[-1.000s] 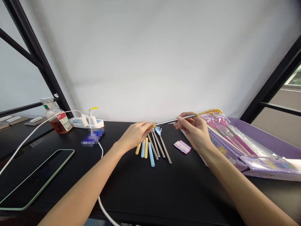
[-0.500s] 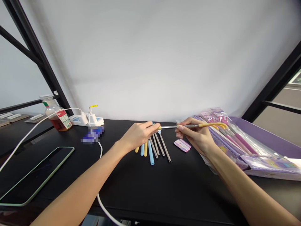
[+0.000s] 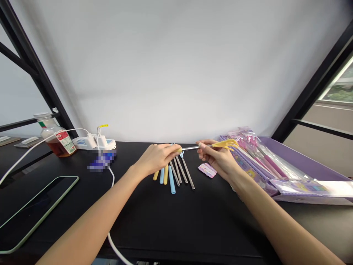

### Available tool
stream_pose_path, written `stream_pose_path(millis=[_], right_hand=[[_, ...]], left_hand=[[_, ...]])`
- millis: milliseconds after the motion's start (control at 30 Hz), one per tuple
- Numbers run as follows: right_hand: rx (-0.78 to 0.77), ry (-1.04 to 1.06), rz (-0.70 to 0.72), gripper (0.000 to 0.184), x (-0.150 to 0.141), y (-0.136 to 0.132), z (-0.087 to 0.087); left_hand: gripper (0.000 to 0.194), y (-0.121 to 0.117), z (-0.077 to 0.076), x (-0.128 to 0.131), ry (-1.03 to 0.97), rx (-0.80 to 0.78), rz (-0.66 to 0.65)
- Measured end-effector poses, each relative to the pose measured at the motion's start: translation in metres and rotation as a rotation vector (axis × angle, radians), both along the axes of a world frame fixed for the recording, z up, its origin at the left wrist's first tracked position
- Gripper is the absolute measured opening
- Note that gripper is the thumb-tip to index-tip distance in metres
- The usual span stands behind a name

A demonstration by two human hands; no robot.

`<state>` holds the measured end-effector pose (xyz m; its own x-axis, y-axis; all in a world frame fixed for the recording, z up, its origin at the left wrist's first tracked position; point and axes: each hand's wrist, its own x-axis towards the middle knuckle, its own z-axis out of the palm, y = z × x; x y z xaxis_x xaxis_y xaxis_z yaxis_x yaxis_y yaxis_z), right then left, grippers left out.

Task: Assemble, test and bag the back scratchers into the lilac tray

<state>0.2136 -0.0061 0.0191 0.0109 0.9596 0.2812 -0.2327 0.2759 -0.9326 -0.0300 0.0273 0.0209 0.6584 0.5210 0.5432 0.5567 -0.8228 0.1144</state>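
Note:
A back scratcher with a thin metal rod (image 3: 190, 148) is held level above the table between my two hands. My left hand (image 3: 157, 157) grips its yellow tail end, fingers closed from above. Farther along, my right hand (image 3: 216, 157) pinches the rod just below the yellow hand-shaped head (image 3: 226, 144), which points right. Beneath and beside my left hand lie several blue and yellow tubes (image 3: 172, 181) and several bare metal rods (image 3: 188, 173), at least one with a light blue tip; their far ends are partly hidden by the hand. A pink card (image 3: 207, 170) lies near my right hand.
At the right, a purple box (image 3: 292, 158) contains packaged pink back scratchers (image 3: 271, 162). On the left are a phone (image 3: 35, 211), a bottle of brown liquid (image 3: 59, 138) and a power strip (image 3: 110, 143). A white cable (image 3: 111, 241) crosses the table.
The back scratcher has turned about its length, so its yellow fingers now show spread rather than edge-on. Both hands keep their hold. The whole view has shifted, placing most things farther left.

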Motion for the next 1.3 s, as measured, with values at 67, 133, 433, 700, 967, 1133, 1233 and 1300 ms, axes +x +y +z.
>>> stream_pose_path(millis=[67, 133, 433, 700, 967, 1133, 1233, 1300], right_hand=[[0.007, 0.055, -0.062, 0.033, 0.013, 0.002, 0.005], [0.047, -0.030, -0.111, 0.034, 0.026, 0.003, 0.009], [0.255, -0.866, -0.092, 0.037, 0.036, -0.009, 0.011], [0.249, -0.823, -0.046, 0.038, 0.034, -0.010, 0.012], [0.269, -0.167, -0.187, 0.031, 0.026, -0.012, 0.028], [0.330, -0.023, -0.144, 0.029, 0.021, -0.013, 0.046], [0.313, -0.085, -0.142, 0.033, 0.019, -0.011, 0.052], [0.299, -0.096, -0.138, 0.036, 0.016, -0.008, 0.051]], left_hand=[[0.031, 0.004, 0.004, -0.011, -0.045, -0.107, -0.008], [0.031, 0.008, 0.007, -0.019, -0.095, -0.194, 0.002], [0.038, 0.008, 0.007, -0.021, -0.109, -0.359, -0.118], [0.033, 0.011, -0.002, -0.016, -0.143, -0.378, -0.164], [0.039, -0.015, 0.000, 0.023, -0.265, -0.421, -0.173], [0.041, -0.030, 0.004, 0.042, -0.175, -0.334, -0.177], [0.045, -0.025, 0.000, 0.036, -0.189, -0.316, -0.134], [0.049, -0.020, -0.004, 0.031, -0.176, -0.303, -0.101]])
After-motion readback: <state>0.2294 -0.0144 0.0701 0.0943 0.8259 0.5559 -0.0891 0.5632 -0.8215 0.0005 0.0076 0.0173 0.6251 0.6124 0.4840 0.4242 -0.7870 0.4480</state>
